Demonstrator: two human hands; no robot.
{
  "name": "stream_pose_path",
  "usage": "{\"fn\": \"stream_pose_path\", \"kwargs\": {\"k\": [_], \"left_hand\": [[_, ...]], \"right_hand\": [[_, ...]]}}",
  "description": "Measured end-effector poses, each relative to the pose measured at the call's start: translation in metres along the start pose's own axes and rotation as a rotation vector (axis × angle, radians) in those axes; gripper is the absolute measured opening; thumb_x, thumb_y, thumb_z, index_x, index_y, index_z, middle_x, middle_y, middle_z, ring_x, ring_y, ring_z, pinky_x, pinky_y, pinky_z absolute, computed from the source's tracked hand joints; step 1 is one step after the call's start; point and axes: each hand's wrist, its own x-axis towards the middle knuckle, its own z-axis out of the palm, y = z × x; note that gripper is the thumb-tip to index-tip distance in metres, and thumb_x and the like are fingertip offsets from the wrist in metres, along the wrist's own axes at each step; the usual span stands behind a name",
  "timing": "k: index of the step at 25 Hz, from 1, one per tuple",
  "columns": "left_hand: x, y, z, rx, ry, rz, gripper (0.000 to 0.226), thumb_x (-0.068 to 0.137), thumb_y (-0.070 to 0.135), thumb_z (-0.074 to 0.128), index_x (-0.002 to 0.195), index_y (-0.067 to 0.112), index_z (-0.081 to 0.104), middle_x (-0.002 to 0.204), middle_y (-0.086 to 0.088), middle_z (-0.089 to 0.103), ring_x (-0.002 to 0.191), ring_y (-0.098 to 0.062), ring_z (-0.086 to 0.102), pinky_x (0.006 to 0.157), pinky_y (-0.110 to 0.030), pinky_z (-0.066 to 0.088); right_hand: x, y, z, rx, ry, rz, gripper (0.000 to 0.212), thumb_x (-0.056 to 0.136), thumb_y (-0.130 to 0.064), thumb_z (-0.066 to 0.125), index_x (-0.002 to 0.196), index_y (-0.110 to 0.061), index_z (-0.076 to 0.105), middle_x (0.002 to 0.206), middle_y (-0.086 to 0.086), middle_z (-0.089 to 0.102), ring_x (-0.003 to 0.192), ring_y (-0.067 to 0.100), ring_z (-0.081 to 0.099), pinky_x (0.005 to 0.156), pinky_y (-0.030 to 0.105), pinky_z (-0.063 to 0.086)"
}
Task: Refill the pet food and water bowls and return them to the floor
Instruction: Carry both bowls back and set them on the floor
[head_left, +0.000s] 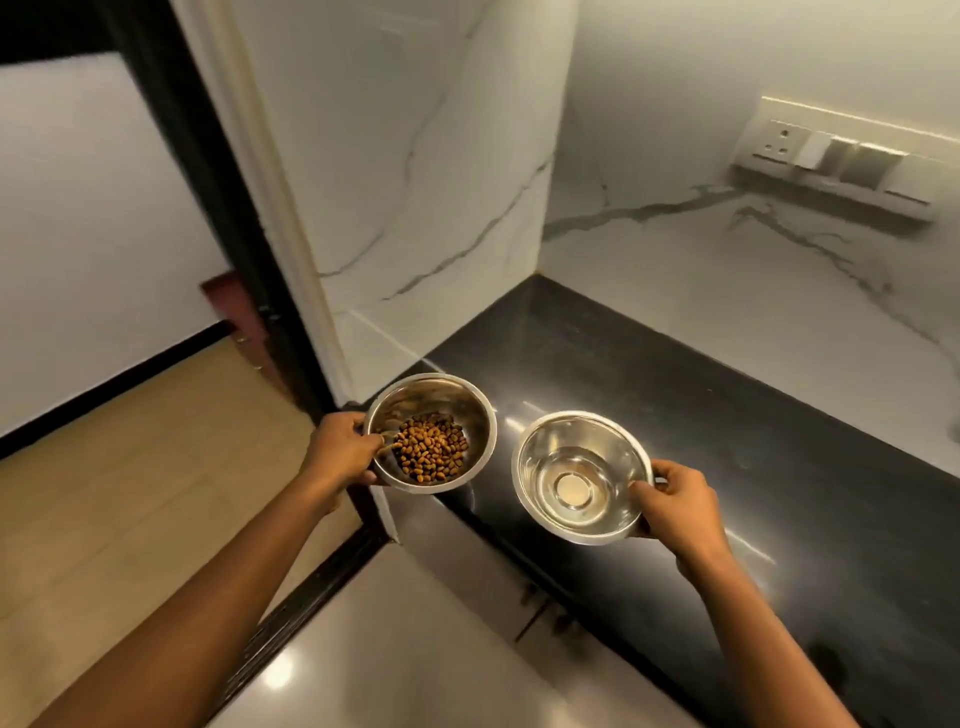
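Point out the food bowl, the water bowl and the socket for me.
food bowl (441, 387): head view, bare inner wall above the kibble.
water bowl (571, 488): head view, bottom centre.
socket (781, 140): head view, faceplate middle.

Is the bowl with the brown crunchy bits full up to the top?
No. The food bowl is only partly filled: the kibble makes a small heap at the bottom, with bare shiny metal showing above it.

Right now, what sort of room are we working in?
Probably a home kitchen: a black stone counter, a marble-look backsplash with a socket panel, and cabinet doors below.
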Motion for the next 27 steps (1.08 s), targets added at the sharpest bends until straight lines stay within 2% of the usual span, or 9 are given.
{"fn": "stream_pose_path", "kwargs": {"k": [2,5,9,12,15,17,20,27], "left_hand": [[0.0,-0.023,-0.053,-0.034,0.056,-0.049,0.024,0.095,-0.003,0.067,0.091,0.02,0.075,0.087,-0.014,0.078,0.071,-0.031,0.078,0.057,-0.042,0.068],[-0.001,-0.063,-0.13,-0.092,0.127,-0.1,0.021,0.096,-0.005,0.065,0.105,0.01,0.077,0.093,-0.018,0.078,0.071,-0.032,0.079,0.049,-0.035,0.066],[-0.005,-0.124,-0.23,-0.18,0.263,-0.162,0.019,0.094,-0.007,0.064,0.108,-0.001,0.076,0.096,-0.023,0.076,0.072,-0.035,0.078,0.052,-0.039,0.067],[-0.006,-0.164,-0.287,-0.237,0.367,-0.201,0.021,0.093,-0.008,0.063,0.108,-0.002,0.076,0.099,-0.028,0.077,0.068,-0.035,0.079,0.055,-0.043,0.068],[-0.005,-0.192,-0.337,-0.298,0.466,-0.249,0.022,0.094,-0.008,0.064,0.11,0.004,0.073,0.099,-0.024,0.076,0.068,-0.034,0.078,0.049,-0.035,0.066],[0.003,-0.209,-0.366,-0.342,0.528,-0.282,0.023,0.096,-0.007,0.064,0.113,0.006,0.071,0.099,-0.025,0.075,0.069,-0.035,0.077,0.045,-0.032,0.064],[0.023,-0.231,-0.402,-0.385,0.618,-0.324,0.019,0.097,-0.006,0.062,0.11,0.007,0.07,0.099,-0.027,0.075,0.071,-0.039,0.077,0.044,-0.031,0.063],[0.083,-0.252,-0.477,-0.43,0.783,-0.427,0.019,0.099,-0.006,0.061,0.109,0.007,0.071,0.096,-0.024,0.075,0.074,-0.038,0.078,0.046,-0.031,0.064]], "right_hand": [[-0.007,-0.021,0.046,-0.01,-0.057,-0.039,0.028,0.092,0.01,0.06,0.1,-0.009,0.078,0.082,0.015,0.079,0.071,0.03,0.078,0.055,0.042,0.068],[-0.022,-0.046,0.118,-0.048,-0.145,-0.085,0.024,0.092,0.006,0.064,0.091,-0.014,0.077,0.084,0.019,0.079,0.074,0.038,0.08,0.062,0.055,0.069],[-0.047,-0.082,0.222,-0.097,-0.253,-0.146,0.018,0.095,0.003,0.065,0.091,-0.01,0.077,0.082,0.022,0.078,0.067,0.037,0.079,0.057,0.05,0.068],[-0.061,-0.109,0.291,-0.151,-0.333,-0.223,0.018,0.095,0.002,0.067,0.087,-0.009,0.078,0.067,0.012,0.076,0.05,0.021,0.072,0.046,0.035,0.061],[-0.072,-0.136,0.361,-0.18,-0.422,-0.285,0.015,0.094,0.001,0.068,0.082,-0.005,0.075,0.068,0.015,0.073,0.057,0.028,0.075,0.052,0.042,0.067],[-0.076,-0.157,0.408,-0.206,-0.475,-0.319,0.013,0.094,-0.002,0.068,0.083,-0.002,0.073,0.07,0.016,0.069,0.062,0.032,0.073,0.056,0.043,0.068],[-0.069,-0.186,0.475,-0.236,-0.545,-0.355,0.01,0.091,-0.011,0.068,0.084,-0.011,0.074,0.072,0.02,0.074,0.07,0.041,0.076,0.064,0.058,0.067],[-0.03,-0.275,0.627,-0.177,-0.705,-0.356,0.025,0.09,-0.003,0.064,0.086,-0.024,0.077,0.08,0.012,0.08,0.077,0.035,0.08,0.063,0.057,0.068]]}}
